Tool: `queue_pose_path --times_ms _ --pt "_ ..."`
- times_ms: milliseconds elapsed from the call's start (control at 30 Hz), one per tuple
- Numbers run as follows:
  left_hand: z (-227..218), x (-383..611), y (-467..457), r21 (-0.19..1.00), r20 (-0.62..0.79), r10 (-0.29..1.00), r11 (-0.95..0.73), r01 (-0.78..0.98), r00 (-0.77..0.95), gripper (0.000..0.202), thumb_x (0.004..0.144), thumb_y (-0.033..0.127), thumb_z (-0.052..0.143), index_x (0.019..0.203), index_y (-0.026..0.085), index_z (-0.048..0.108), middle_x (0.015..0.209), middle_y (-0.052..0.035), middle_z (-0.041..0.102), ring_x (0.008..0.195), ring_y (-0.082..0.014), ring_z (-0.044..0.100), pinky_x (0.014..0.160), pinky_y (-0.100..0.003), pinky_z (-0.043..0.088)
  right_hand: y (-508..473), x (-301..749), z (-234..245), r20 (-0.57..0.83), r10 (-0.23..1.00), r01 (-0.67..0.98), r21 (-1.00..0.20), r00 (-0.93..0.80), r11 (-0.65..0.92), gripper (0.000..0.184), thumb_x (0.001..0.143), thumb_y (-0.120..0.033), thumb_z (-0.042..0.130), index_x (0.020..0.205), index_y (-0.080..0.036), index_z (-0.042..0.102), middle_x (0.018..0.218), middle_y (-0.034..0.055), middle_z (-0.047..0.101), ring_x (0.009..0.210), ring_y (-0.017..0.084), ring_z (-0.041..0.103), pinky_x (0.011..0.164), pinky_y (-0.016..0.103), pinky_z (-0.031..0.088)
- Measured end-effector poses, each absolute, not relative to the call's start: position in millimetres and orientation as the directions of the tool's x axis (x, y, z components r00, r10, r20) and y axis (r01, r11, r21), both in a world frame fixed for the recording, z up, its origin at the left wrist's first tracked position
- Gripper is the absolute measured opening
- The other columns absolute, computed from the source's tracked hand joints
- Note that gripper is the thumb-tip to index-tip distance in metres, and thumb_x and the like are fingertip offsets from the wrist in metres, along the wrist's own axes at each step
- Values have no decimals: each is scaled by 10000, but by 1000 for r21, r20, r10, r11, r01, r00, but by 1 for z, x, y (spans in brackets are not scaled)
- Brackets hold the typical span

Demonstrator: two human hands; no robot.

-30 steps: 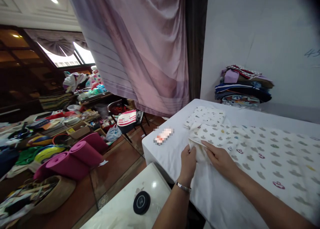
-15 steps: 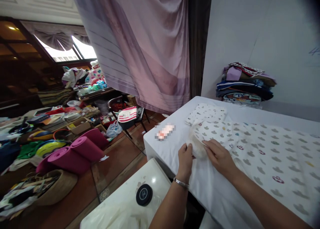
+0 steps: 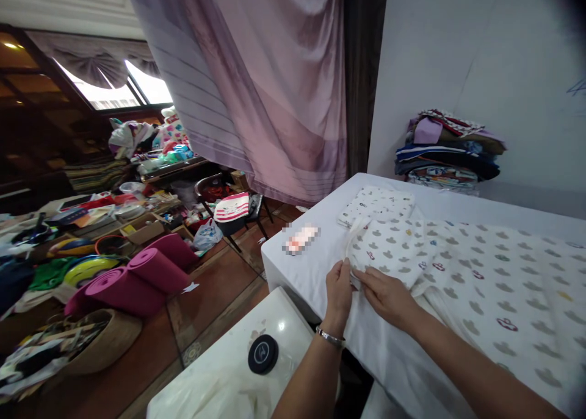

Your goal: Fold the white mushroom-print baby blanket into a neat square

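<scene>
A white garment (image 3: pixel 462 272) with grey shapes and small coloured figures is spread over the white-covered table (image 3: pixel 315 272). My left hand (image 3: pixel 339 291), a bracelet on its wrist, pinches the near left corner of the garment's pale edge. Close beside it, my right hand (image 3: pixel 387 294) has its fingers closed on the same edge. Which part of the garment this edge belongs to, I cannot tell. Just beyond lies a folded white cloth (image 3: pixel 379 204) with a small print, partly overlapped by the garment. To its left is a small blurred-out item (image 3: pixel 301 239).
A stack of folded clothes (image 3: pixel 451 150) stands at the table's back by the wall. A lower white table (image 3: pixel 220 361) at front left bears a round black item (image 3: pixel 263 354). Beyond are a chair (image 3: pixel 233 208), rolled pink mats (image 3: pixel 123 285), a basket (image 3: pixel 110 343) and a hanging curtain (image 3: pixel 293 89).
The garment's opening, held apart and bunched before, now lies flatter with its edge drawn straight. My right hand has moved slightly left and down, closer to my left.
</scene>
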State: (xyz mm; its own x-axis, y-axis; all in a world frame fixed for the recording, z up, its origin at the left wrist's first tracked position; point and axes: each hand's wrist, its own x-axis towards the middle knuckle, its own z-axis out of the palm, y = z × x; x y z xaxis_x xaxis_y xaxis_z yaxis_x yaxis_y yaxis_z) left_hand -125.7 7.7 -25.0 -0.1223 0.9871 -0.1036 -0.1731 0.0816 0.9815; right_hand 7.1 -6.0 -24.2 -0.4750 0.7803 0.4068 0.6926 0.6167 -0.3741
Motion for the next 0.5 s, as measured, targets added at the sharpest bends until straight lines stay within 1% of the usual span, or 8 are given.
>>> queue_pose_path --times_ms 67,100,200,267,333,367,433,500 --pt "-28 -126 11 987 -83 989 66 -146 -119 381 740 524 569 663 153 529 590 37 453 549 -83 442 482 -178 400 -7 4 -20 391 784 686 -388 -482 616 441 855 -132 387 1276 -238 463 885 50 588 806 165 582 682 285 507" --pt "-29 -127 13 987 -82 989 64 -150 -119 369 725 513 591 668 153 532 594 37 463 554 -83 448 488 -178 404 -8 4 -18 400 777 676 -392 -486 624 441 855 -144 401 1283 -236 456 907 56 587 827 172 578 697 296 508" --pt "-26 -133 30 975 -105 986 75 -210 -133 348 680 488 632 706 151 548 599 40 494 538 -82 467 502 -195 428 -13 15 -14 501 728 641 -374 -468 670 413 862 -180 432 1272 -227 466 1052 88 577 964 199 554 810 345 495" --pt "-16 -139 48 964 -121 982 81 -254 -145 353 660 482 640 737 150 549 617 36 519 529 -84 490 515 -217 452 -18 37 -16 574 720 675 -354 -390 648 380 876 -192 427 1249 -229 489 1138 98 559 1046 211 531 878 368 470" --pt "-2 -145 69 957 -126 982 82 -277 -144 351 639 462 654 741 148 536 641 26 545 533 -86 517 542 -240 477 -30 66 -22 579 770 768 -353 -269 534 355 887 -228 428 1233 -231 509 1177 99 552 1085 222 520 907 383 456" --pt "5 -147 80 958 -126 983 84 -274 -137 345 632 451 658 738 147 532 645 24 552 535 -86 525 555 -250 488 -38 82 -27 553 808 817 -358 -204 452 353 891 -260 433 1233 -229 512 1191 99 551 1098 228 516 915 388 454" --pt "17 -150 99 964 -110 986 75 -254 -123 323 631 426 656 731 146 528 639 25 554 536 -85 528 571 -263 501 -57 109 -38 456 885 885 -366 -101 289 391 889 -333 445 1260 -221 497 1216 99 549 1113 236 513 919 392 457" --pt "25 -149 113 972 -86 991 60 -225 -107 304 638 409 646 738 144 536 642 23 560 536 -83 525 571 -267 504 -77 128 -49 341 939 914 -361 -54 184 454 877 -400 456 1294 -221 474 1237 94 547 1121 239 514 914 389 466"
